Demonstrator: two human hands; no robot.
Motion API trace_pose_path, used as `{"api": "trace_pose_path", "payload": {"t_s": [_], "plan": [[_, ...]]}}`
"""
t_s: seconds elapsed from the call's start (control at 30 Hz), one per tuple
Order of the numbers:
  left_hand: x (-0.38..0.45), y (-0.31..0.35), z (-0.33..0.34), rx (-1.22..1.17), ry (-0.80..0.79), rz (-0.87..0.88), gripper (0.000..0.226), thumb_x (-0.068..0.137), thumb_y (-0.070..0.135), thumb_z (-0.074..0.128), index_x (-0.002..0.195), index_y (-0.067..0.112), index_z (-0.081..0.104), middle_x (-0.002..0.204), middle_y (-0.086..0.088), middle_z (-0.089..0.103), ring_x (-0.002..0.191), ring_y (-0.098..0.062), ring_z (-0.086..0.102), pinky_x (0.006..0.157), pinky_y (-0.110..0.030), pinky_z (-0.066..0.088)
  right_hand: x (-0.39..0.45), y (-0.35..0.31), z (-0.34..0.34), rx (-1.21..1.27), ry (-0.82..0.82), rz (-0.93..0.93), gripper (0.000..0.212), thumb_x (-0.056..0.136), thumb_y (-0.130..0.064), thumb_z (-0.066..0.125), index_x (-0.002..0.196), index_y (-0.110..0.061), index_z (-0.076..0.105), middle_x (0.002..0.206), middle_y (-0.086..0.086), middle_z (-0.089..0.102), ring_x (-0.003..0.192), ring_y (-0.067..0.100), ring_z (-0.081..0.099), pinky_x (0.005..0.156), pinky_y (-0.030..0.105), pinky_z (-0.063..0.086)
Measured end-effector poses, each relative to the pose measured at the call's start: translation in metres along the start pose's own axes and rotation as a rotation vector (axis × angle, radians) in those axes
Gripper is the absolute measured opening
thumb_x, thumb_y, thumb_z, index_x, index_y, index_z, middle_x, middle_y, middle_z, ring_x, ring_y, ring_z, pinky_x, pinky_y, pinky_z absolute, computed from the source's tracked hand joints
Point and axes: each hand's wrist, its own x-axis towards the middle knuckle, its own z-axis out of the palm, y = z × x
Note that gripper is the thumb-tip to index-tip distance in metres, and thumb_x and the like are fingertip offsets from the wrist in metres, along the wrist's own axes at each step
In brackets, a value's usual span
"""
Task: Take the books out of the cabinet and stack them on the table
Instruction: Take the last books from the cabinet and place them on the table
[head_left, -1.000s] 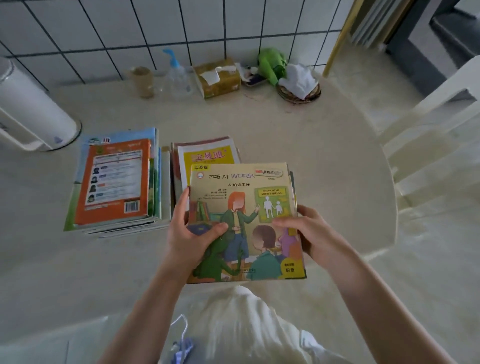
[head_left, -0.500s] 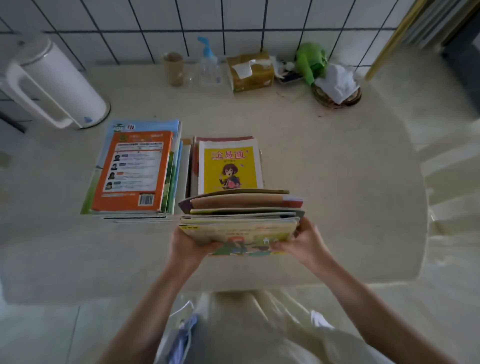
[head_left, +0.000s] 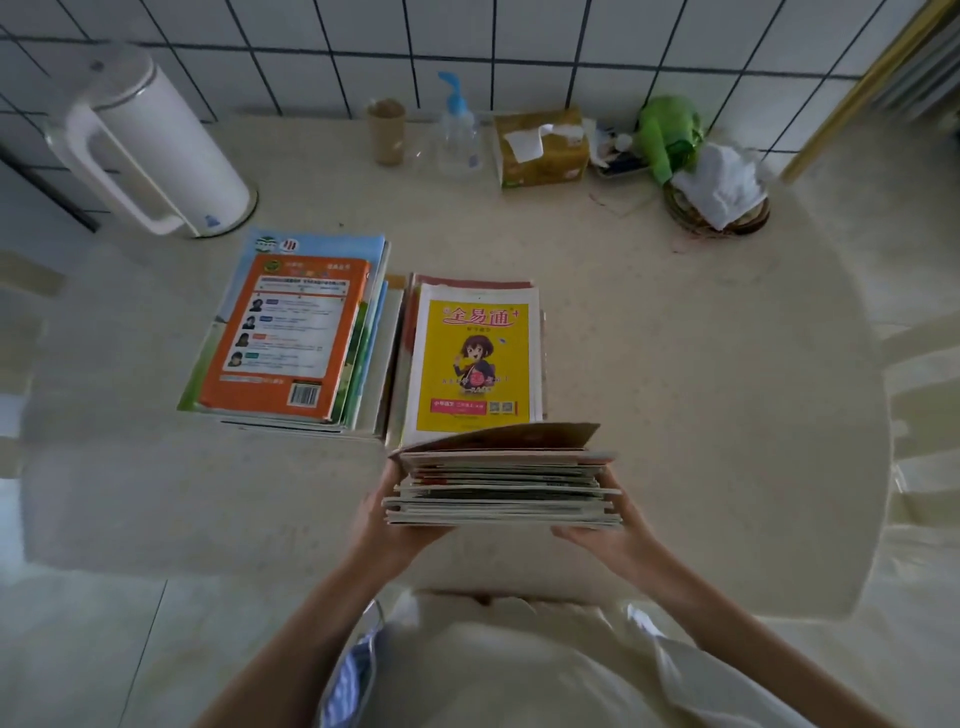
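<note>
I hold a bundle of thin books (head_left: 501, 480) edge-on above the near part of the beige table (head_left: 701, 374). My left hand (head_left: 387, 525) grips its left end and my right hand (head_left: 605, 535) supports its right end from below. Just beyond the bundle lies a stack topped by a yellow book (head_left: 475, 358) with a cartoon figure. To its left sits a second stack topped by an orange book (head_left: 288, 338) over larger blue and green covers. The cabinet is out of view.
A white kettle (head_left: 156, 140) stands at the back left. Along the tiled wall sit a brown cup (head_left: 387, 132), a pump bottle (head_left: 460, 130), a tissue box (head_left: 543, 148), a green object (head_left: 667, 130) and a basket with a white cloth (head_left: 719, 195). A white chair (head_left: 919, 395) stands at the right.
The bundle has tilted from cover-up to edge-on and moved forward and up toward the yellow-topped stack. Both hands keep hold of it. The camera view has shifted left.
</note>
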Motion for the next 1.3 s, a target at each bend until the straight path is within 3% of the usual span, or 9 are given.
{"api": "trace_pose_path", "payload": {"t_s": [0.1, 0.2, 0.4, 0.5, 0.63, 0.83, 0.9, 1.1, 1.3], "plan": [[0.002, 0.007, -0.002, 0.138, 0.052, 0.017, 0.066, 0.052, 0.047, 0.090, 0.109, 0.041, 0.057, 0.100, 0.025, 0.070, 0.090, 0.002, 0.067, 0.075, -0.020, 0.055, 0.010, 0.001, -0.002, -0.176, 0.086, 0.033, 0.066, 0.054, -0.031, 0.091, 0.113, -0.017, 0.063, 0.096, 0.001, 0.073, 0.094, 0.014, 0.068, 0.087, 0.045, 0.055], [0.006, 0.013, -0.003, 0.223, 0.056, 0.049, 0.066, 0.051, 0.056, 0.084, 0.108, 0.033, 0.060, 0.098, 0.037, 0.066, 0.088, 0.010, 0.065, 0.075, -0.009, 0.050, 0.016, 0.000, -0.005, -0.331, 0.094, 0.024, 0.059, 0.061, -0.009, 0.087, 0.114, -0.009, 0.063, 0.095, -0.013, 0.071, 0.089, -0.006, 0.065, 0.089, 0.029, 0.053], [0.012, 0.022, -0.015, 0.130, 0.066, -0.022, 0.052, 0.045, 0.045, 0.088, 0.092, 0.027, 0.074, 0.088, 0.010, 0.076, 0.085, -0.012, 0.072, 0.071, -0.040, 0.061, 0.027, -0.030, -0.021, -0.371, 0.020, -0.016, 0.065, 0.059, -0.013, 0.089, 0.110, -0.037, 0.056, 0.101, -0.030, 0.067, 0.097, -0.006, 0.063, 0.087, 0.032, 0.051], [0.027, 0.051, -0.019, 0.044, 0.072, -0.072, 0.070, 0.036, 0.037, 0.090, 0.099, 0.021, 0.064, 0.093, 0.009, 0.074, 0.090, -0.012, 0.070, 0.067, -0.034, 0.061, 0.034, -0.063, -0.024, -0.237, -0.046, -0.003, 0.062, 0.062, -0.027, 0.083, 0.116, -0.027, 0.054, 0.110, -0.010, 0.070, 0.107, 0.011, 0.064, 0.088, 0.032, 0.052], [0.056, 0.091, -0.017, -0.098, 0.100, -0.092, 0.075, 0.055, 0.026, 0.086, 0.118, 0.020, 0.045, 0.107, 0.004, 0.068, 0.097, -0.010, 0.068, 0.071, -0.030, 0.060, 0.057, -0.100, -0.023, -0.063, -0.065, 0.025, 0.056, 0.078, -0.026, 0.074, 0.125, -0.025, 0.046, 0.115, -0.010, 0.066, 0.110, 0.009, 0.062, 0.087, 0.031, 0.054], [0.102, 0.098, -0.007, -0.154, 0.096, -0.114, 0.068, 0.084, 0.023, 0.071, 0.139, 0.031, 0.032, 0.129, 0.004, 0.057, 0.116, -0.016, 0.060, 0.088, -0.051, 0.055, 0.102, -0.116, -0.004, -0.351, 0.049, -0.041, 0.083, 0.082, -0.064, 0.048, 0.146, -0.042, -0.001, 0.151, -0.004, 0.029, 0.138, 0.020, 0.034, 0.107, 0.053, 0.038], [0.113, 0.093, -0.006, -0.133, 0.090, -0.121, 0.072, 0.087, 0.024, 0.067, 0.143, 0.041, 0.024, 0.132, 0.005, 0.056, 0.115, -0.018, 0.061, 0.087, -0.054, 0.055, 0.109, -0.114, 0.003, -0.390, 0.086, -0.075, 0.083, 0.090, -0.052, 0.046, 0.144, -0.046, -0.017, 0.156, -0.009, 0.013, 0.143, 0.017, 0.020, 0.114, 0.051, 0.027], [0.125, 0.078, -0.005, 0.205, 0.042, -0.186, 0.059, 0.091, 0.043, 0.056, 0.140, 0.051, 0.023, 0.134, -0.004, 0.051, 0.105, -0.018, 0.062, 0.073, -0.043, 0.061, 0.118, -0.099, 0.019, -0.503, 0.130, -0.048, 0.050, 0.101, -0.029, 0.038, 0.147, -0.039, 0.020, 0.144, -0.001, 0.031, 0.120, 0.003, 0.033, 0.106, 0.036, 0.037], [0.126, 0.077, -0.006, 0.333, 0.117, -0.142, 0.060, 0.090, 0.047, 0.057, 0.143, 0.044, 0.029, 0.134, 0.000, 0.049, 0.109, -0.013, 0.056, 0.083, -0.041, 0.059, 0.118, -0.100, 0.022, -0.485, 0.141, -0.020, 0.048, 0.101, -0.021, 0.039, 0.145, -0.035, 0.027, 0.144, -0.002, 0.032, 0.118, 0.000, 0.031, 0.097, 0.022, 0.031]]}}
